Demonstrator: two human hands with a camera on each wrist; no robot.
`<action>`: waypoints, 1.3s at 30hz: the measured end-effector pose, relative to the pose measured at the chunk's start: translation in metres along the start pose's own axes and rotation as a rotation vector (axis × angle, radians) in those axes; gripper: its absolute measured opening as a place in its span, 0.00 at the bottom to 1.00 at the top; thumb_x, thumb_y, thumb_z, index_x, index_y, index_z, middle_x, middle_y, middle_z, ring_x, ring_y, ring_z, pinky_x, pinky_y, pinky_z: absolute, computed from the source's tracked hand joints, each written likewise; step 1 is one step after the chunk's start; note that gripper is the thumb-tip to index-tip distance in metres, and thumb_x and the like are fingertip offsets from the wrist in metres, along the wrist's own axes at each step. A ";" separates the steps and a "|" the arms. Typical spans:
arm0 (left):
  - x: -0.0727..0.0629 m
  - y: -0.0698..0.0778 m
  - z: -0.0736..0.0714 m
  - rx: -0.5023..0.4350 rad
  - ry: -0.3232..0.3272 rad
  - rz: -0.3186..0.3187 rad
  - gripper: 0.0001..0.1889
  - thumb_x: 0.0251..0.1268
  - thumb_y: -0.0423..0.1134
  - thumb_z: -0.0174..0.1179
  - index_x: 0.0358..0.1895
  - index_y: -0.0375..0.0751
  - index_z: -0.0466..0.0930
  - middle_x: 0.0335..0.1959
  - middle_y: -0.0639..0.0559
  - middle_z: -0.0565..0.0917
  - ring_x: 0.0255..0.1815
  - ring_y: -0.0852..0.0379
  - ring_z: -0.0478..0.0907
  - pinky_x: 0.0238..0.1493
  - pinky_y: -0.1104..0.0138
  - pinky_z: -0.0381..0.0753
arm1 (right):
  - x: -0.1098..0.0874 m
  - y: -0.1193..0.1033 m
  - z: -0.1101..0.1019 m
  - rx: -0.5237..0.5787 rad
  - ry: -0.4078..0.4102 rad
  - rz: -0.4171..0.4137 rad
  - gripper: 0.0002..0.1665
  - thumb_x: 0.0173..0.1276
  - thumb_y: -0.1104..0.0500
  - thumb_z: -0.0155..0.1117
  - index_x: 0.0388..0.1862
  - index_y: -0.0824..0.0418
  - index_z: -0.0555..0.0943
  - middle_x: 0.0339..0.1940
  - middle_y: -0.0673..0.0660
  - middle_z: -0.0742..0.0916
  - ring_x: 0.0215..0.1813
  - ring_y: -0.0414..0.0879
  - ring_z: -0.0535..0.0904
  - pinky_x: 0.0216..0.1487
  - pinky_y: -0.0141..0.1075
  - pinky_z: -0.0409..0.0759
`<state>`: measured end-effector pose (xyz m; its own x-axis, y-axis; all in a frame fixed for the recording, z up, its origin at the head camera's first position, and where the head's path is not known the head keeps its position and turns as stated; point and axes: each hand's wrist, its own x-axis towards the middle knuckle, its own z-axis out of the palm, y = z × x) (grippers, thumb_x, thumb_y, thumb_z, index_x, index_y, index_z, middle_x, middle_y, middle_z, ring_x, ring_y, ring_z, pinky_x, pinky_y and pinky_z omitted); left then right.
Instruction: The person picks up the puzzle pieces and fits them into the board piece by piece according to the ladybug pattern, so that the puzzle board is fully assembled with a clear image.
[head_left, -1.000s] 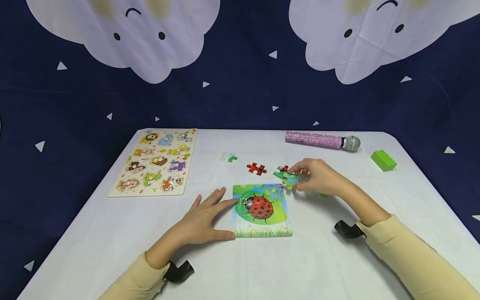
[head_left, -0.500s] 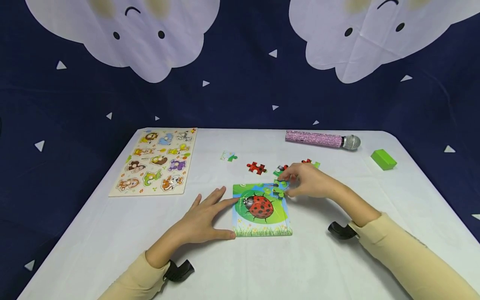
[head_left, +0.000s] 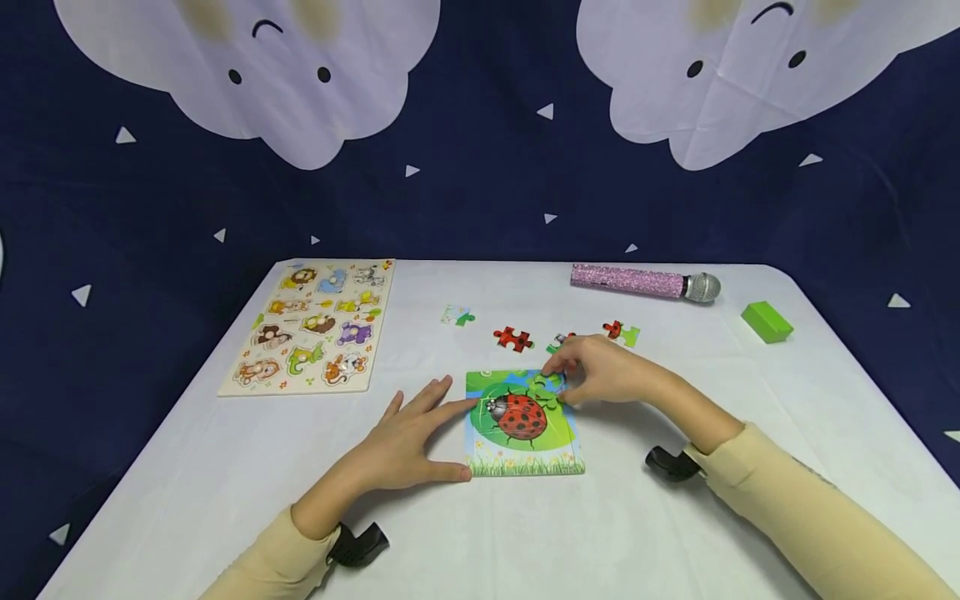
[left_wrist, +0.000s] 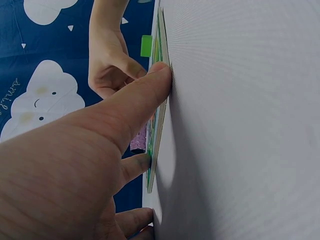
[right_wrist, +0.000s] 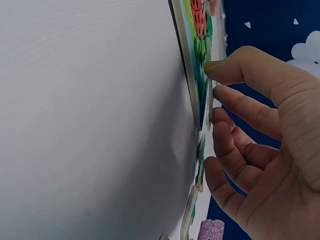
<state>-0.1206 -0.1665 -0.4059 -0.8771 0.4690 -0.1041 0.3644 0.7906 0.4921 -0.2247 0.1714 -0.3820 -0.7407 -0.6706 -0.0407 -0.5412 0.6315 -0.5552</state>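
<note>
A square ladybug puzzle board [head_left: 517,421] lies on the white table between the two hands. The left hand [head_left: 405,437] is spread, its index finger and thumb touching the board's left edge. In the left wrist view the thumb [left_wrist: 150,87] lies against the board's side. At the upper right corner of the board, the right hand [head_left: 611,371] pinches a green puzzle piece [head_left: 546,390] between thumb and fingers. The right wrist view shows the piece's thin edge [right_wrist: 210,102] by the fingertips, close over the board. Part of the piece is covered by the fingers.
Loose puzzle pieces lie behind the board: a white-green one [head_left: 457,315], a red one [head_left: 513,338], a partly hidden one [head_left: 558,342] and a red-green one [head_left: 621,333]. An animal peg puzzle [head_left: 311,325], a pink glitter microphone [head_left: 645,282] and a green block [head_left: 767,322] stand farther off.
The right hand has carried the green piece left and toward the person, from beside the loose pieces onto the board's upper right corner. A red-green piece has come into sight. The left hand stays put.
</note>
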 end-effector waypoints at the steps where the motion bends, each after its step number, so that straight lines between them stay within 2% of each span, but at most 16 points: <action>1: 0.000 0.000 0.000 -0.001 0.001 0.002 0.49 0.58 0.65 0.77 0.83 0.63 0.67 0.90 0.42 0.54 0.91 0.37 0.49 0.84 0.27 0.39 | 0.001 -0.001 0.000 0.005 -0.005 -0.004 0.22 0.57 0.61 0.79 0.53 0.55 0.92 0.42 0.47 0.89 0.43 0.43 0.77 0.47 0.35 0.76; 17: -0.001 0.001 -0.001 -0.001 0.002 0.006 0.48 0.58 0.65 0.77 0.83 0.62 0.68 0.90 0.42 0.54 0.91 0.37 0.50 0.84 0.27 0.40 | 0.008 0.000 0.002 -0.012 -0.032 -0.040 0.21 0.57 0.62 0.82 0.51 0.55 0.92 0.42 0.48 0.89 0.42 0.42 0.78 0.45 0.34 0.77; 39: 0.000 -0.001 0.001 0.001 0.001 0.009 0.49 0.58 0.66 0.77 0.83 0.62 0.68 0.90 0.42 0.54 0.91 0.37 0.50 0.85 0.27 0.39 | 0.009 -0.001 0.001 -0.019 -0.056 -0.020 0.20 0.57 0.61 0.82 0.50 0.54 0.92 0.42 0.48 0.89 0.43 0.43 0.78 0.46 0.35 0.78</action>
<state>-0.1207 -0.1670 -0.4071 -0.8741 0.4755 -0.0987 0.3724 0.7867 0.4923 -0.2299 0.1643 -0.3825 -0.7066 -0.7035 -0.0765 -0.5635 0.6247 -0.5406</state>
